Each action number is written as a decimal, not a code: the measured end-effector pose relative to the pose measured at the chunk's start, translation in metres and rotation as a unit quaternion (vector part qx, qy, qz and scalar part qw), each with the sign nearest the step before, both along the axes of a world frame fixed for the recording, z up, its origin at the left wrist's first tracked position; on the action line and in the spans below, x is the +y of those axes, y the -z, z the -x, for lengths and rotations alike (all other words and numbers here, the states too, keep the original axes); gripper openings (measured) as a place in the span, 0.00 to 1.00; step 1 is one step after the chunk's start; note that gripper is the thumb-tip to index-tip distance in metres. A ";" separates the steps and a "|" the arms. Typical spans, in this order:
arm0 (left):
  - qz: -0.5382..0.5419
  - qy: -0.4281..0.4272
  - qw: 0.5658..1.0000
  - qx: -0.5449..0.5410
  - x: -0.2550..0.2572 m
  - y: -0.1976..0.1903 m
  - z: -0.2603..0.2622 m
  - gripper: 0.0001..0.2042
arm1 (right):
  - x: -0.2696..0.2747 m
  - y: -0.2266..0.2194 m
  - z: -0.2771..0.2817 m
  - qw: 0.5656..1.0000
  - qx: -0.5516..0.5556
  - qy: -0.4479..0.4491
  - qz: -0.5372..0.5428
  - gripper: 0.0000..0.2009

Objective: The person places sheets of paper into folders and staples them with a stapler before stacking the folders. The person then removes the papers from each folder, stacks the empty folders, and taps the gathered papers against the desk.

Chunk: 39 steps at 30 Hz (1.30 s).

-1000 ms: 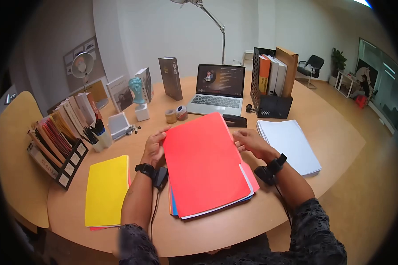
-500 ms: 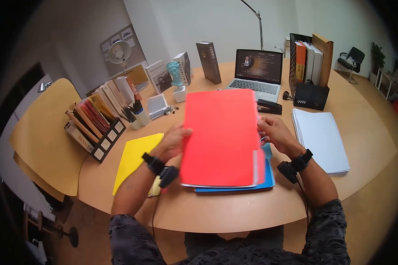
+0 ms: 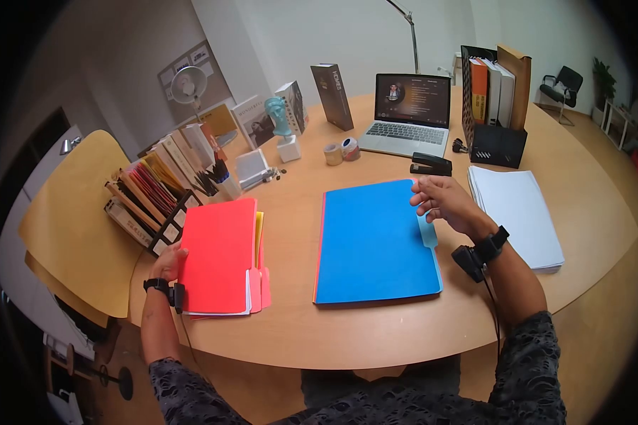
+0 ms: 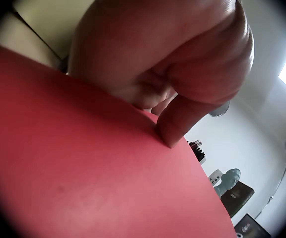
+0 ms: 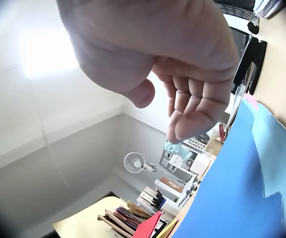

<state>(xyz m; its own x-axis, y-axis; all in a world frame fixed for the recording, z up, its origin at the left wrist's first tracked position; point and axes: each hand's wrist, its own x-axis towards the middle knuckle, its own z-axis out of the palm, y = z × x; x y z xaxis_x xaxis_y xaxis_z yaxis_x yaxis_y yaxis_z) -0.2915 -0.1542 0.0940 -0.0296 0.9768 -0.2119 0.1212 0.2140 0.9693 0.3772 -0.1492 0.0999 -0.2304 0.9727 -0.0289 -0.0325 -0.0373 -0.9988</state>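
Observation:
A red file folder (image 3: 220, 255) with white paper showing at its edge lies over the yellow folder (image 3: 259, 241) on the left of the desk. My left hand (image 3: 169, 263) grips its left edge, the thumb (image 4: 175, 126) on top and the other fingers mostly hidden. In front of me lies a blue folder (image 3: 372, 244), with a light-blue tab and thin red and orange edges beneath it. Just above its upper right corner is my right hand (image 3: 443, 202), fingers loosely bent and nothing between them, as the right wrist view also shows.
A stack of white paper (image 3: 515, 219) lies at the right. Behind stand a stapler (image 3: 431, 164), a laptop (image 3: 410, 117), tape rolls (image 3: 342, 151), a small bust (image 3: 280, 120) and a black file holder (image 3: 497, 149). A book rack (image 3: 170, 227) stands close by the red folder.
My left hand has carried the red folder leftward onto the yellow one, uncovering the blue folder. The right hand has let go of the red folder and stayed at the right.

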 end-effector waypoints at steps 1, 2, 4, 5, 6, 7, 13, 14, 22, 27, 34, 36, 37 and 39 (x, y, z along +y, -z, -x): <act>0.002 0.001 1.000 -0.002 0.004 0.008 0.009 0.20 | 0.000 0.000 0.000 1.000 -0.006 0.001 -0.001 0.17; 0.013 -0.002 1.000 0.003 0.009 0.017 0.019 0.21 | 0.001 0.001 0.000 1.000 -0.008 0.002 0.000 0.17; 0.027 -0.003 1.000 0.007 0.016 0.030 0.034 0.21 | 0.002 0.001 -0.001 1.000 -0.009 0.012 0.003 0.17; 0.048 -0.037 0.993 0.098 0.019 0.035 0.038 0.22 | 0.003 0.002 -0.002 1.000 -0.011 0.014 0.005 0.17; 0.068 -0.068 0.977 0.189 0.022 0.039 0.043 0.24 | 0.004 0.002 -0.003 1.000 -0.003 0.013 0.005 0.17; 0.068 -0.062 0.978 0.188 0.022 0.039 0.048 0.24 | 0.005 0.003 -0.006 1.000 0.005 0.015 0.006 0.17; -0.128 -0.041 0.948 0.289 0.080 0.012 -0.042 0.22 | 0.010 0.000 -0.013 0.996 0.048 0.056 0.049 0.15; -0.186 0.019 0.947 0.262 0.089 0.006 -0.078 0.22 | 0.012 0.002 -0.014 0.995 0.050 0.056 0.062 0.14; -0.241 0.364 0.837 0.331 0.120 0.013 -0.338 0.42 | 0.013 0.007 -0.013 0.994 0.018 0.060 0.093 0.21; -0.202 0.409 0.790 0.411 0.128 0.039 -0.360 0.51 | 0.013 0.010 -0.002 0.993 0.008 0.037 0.109 0.25; -0.194 0.318 0.897 0.239 0.127 0.039 -0.352 0.46 | 0.012 -0.003 0.005 0.982 0.145 0.070 0.099 0.20; -0.136 0.285 0.945 0.086 0.139 0.044 -0.343 0.40 | 0.012 -0.014 0.015 0.976 0.212 -0.029 0.023 0.19; -0.137 0.288 0.944 0.084 0.148 0.050 -0.337 0.40 | 0.011 -0.021 0.024 0.977 0.211 -0.025 0.022 0.19; -0.180 0.240 0.950 -0.084 0.162 0.066 -0.330 0.38 | 0.009 -0.036 0.052 0.982 0.166 -0.064 -0.054 0.20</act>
